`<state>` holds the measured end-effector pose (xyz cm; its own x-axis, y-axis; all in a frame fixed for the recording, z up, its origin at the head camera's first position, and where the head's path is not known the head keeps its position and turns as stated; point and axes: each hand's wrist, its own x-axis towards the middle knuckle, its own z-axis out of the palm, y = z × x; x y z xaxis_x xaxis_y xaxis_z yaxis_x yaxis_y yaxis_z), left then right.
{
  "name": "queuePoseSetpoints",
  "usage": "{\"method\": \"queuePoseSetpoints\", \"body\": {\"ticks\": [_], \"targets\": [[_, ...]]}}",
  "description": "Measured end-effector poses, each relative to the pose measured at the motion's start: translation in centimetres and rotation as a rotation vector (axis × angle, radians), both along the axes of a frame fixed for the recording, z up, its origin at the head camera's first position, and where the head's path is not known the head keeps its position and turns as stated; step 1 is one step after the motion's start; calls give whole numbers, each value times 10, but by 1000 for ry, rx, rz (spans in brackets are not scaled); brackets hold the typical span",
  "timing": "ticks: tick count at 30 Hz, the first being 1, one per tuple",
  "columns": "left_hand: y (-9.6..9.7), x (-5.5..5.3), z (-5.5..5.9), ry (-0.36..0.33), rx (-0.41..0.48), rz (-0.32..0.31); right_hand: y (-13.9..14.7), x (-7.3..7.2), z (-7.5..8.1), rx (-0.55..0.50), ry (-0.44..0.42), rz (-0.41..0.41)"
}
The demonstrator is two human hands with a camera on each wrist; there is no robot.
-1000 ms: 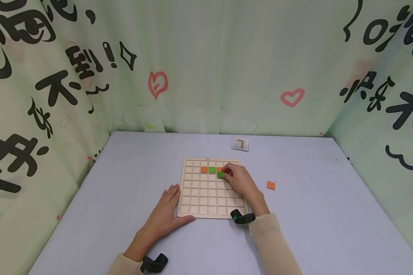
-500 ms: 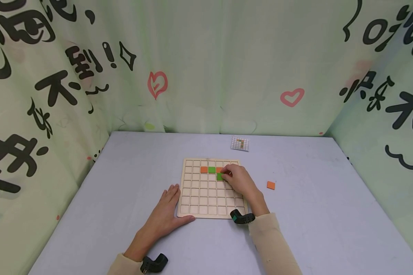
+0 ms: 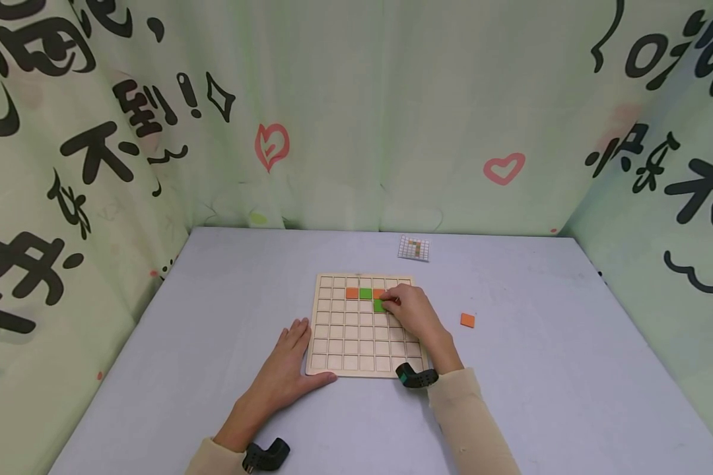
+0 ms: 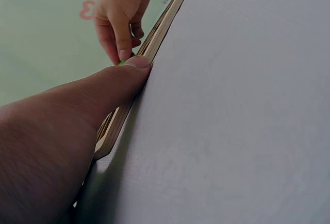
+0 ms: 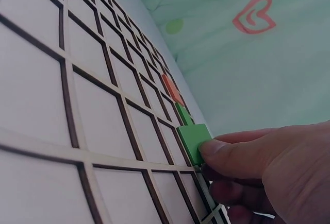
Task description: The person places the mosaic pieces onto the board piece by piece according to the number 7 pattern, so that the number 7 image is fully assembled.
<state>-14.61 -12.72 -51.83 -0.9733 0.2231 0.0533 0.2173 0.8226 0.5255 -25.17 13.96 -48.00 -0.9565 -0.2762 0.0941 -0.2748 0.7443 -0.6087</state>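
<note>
A wooden grid board [image 3: 343, 344] lies on the table. My right hand [image 3: 414, 311] is over its upper right part, pinching a green square tile [image 5: 193, 140] between thumb and fingers. The tile sits close over a grid cell, just below an orange tile [image 3: 377, 292] partly covered by the fingers. To the left in that row are a second green tile [image 3: 365, 293] and another orange tile [image 3: 352, 293]. With fingers fairly straight, my left hand [image 3: 283, 371] rests along the board's left edge, its thumb [image 4: 121, 81] at the front edge.
One loose orange tile [image 3: 467, 320] lies on the table right of the board. Behind the board is a small card [image 3: 414, 248] printed with a grid and coloured squares. A pale curtain [image 3: 333, 165] with black characters and red hearts surrounds the white table [image 3: 546, 369].
The pinched green tile has shifted slightly down toward the cell under the orange tile, with the right hand moving a little. The left hand has stayed in place.
</note>
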Motion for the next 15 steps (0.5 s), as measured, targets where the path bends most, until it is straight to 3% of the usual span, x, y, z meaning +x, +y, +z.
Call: {"method": "queuePoseSetpoints", "body": {"ticks": [15], "targets": [[0, 0, 1, -7, 5, 0, -1, -1, -3, 8, -6, -10]]}}
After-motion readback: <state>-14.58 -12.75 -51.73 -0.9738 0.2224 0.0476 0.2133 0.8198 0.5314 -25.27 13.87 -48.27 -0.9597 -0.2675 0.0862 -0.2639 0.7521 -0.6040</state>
